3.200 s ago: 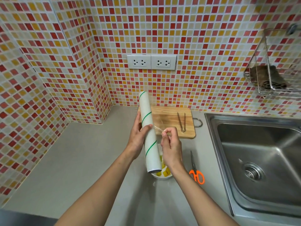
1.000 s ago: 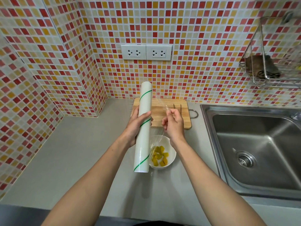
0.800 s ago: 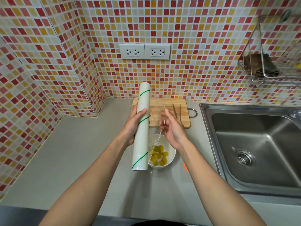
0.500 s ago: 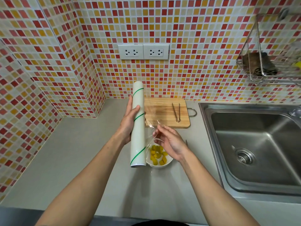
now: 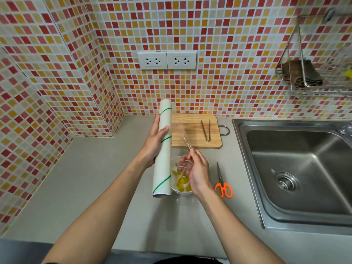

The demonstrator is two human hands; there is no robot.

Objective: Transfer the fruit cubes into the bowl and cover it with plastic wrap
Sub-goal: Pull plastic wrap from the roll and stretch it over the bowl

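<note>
Our left hand (image 5: 155, 143) grips the white, green-striped plastic-wrap roll (image 5: 163, 149) mid-length; our right hand (image 5: 198, 171) pinches its clear film (image 5: 185, 144) above the white bowl of yellow fruit cubes (image 5: 182, 184). The film looks light, limp and clingy, so we'd hold its free edge wide and taut.

Tongs (image 5: 206, 130) are laid on a cutting board (image 5: 190, 137); orange scissors (image 5: 222, 184) are placed beside the sink (image 5: 297, 168).

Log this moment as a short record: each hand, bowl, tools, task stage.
left hand: grips the plastic wrap roll, held above the counter
right hand: pinches a loose film edge over the bowl
bowl: holds yellow fruit cubes, not covered
tools: tongs on cutting board; orange scissors on counter
stage: cubes transferred, wrapping begun
</note>
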